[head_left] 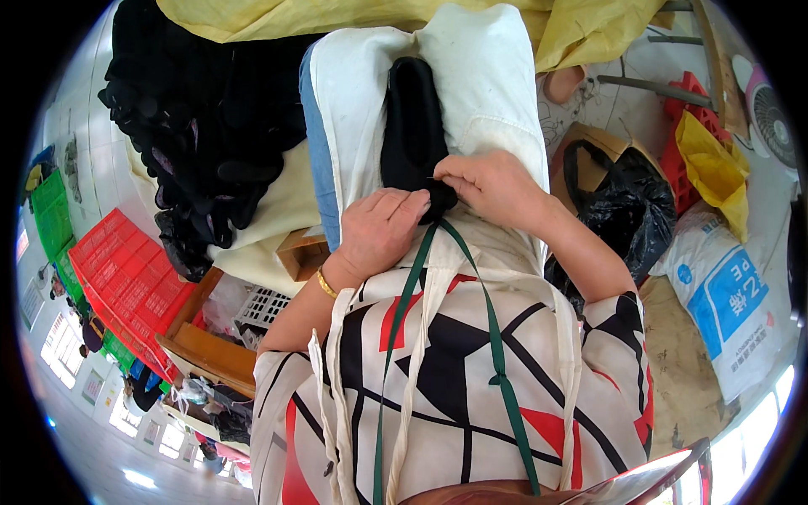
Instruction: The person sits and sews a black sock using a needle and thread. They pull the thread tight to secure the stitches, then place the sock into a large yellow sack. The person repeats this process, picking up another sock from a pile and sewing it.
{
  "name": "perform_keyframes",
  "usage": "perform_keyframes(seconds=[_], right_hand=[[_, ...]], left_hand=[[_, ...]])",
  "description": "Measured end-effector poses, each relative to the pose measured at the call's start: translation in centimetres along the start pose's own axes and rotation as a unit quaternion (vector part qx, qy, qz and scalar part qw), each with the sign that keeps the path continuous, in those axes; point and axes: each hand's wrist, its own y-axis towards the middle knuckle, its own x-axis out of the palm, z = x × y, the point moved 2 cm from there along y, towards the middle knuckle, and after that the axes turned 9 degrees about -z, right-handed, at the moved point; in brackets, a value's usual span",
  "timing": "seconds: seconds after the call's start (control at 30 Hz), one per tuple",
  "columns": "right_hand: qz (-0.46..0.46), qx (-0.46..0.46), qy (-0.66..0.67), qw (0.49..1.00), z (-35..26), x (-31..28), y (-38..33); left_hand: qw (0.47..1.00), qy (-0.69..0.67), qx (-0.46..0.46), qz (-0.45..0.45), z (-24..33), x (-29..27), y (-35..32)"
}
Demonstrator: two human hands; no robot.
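Note:
A black cloth shoe (pixel 411 118) lies lengthwise on the white apron (pixel 488 93) over my lap, its opening facing up. My left hand (pixel 377 225) is closed on the near end of the shoe, with the fingertips pressed on the black cloth. At the same end, my right hand (pixel 486 187) pinches thumb and forefinger together. A thin, pale, needle-like piece sticks out of that pinch beside the shoe. The fingers partly hide the near end of the shoe.
Left of my lap rises a heap of black shoes (pixel 210 109), with a wooden drawer (pixel 210 358) and red crates (pixel 118 278) nearer. To the right are a cardboard box (pixel 593 139), a black plastic bag (pixel 627 198), a white-and-blue sack (pixel 720 290) and a fan (pixel 770 122).

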Motion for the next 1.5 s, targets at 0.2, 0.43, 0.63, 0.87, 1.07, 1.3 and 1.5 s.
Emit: perform_keyframes(seconds=[0.2, 0.43, 0.63, 0.87, 1.07, 1.3, 1.5], right_hand=[[-0.010, 0.014, 0.048, 0.999, 0.7, 0.7, 0.4], [-0.025, 0.021, 0.042, 0.999, 0.3, 1.3, 0.8], [-0.046, 0.046, 0.064, 0.996, -1.4, 1.8, 2.8], [-0.092, -0.013, -0.120, 0.988, -3.3, -0.5, 3.3], [0.038, 0.006, 0.260, 0.965, -1.5, -0.4, 4.2], [0.073, 0.014, 0.555, 0.828, -2.5, -3.5, 2.8], [0.198, -0.087, 0.532, 0.819, -3.7, -6.6, 0.7]], left_hand=[[0.998, -0.047, -0.044, 0.012, -0.1, -0.1, -0.5], [0.996, -0.074, -0.050, 0.018, -0.1, -0.1, -0.7], [0.999, -0.022, -0.031, 0.000, 0.1, 0.1, -0.6], [1.000, -0.016, -0.016, 0.009, 0.3, 0.1, -0.7], [0.999, -0.020, -0.030, 0.013, 0.4, -0.4, -0.5], [0.998, -0.043, -0.040, -0.002, -0.2, -0.9, 0.6], [0.994, -0.070, -0.067, -0.041, -0.4, -0.9, 1.1]])
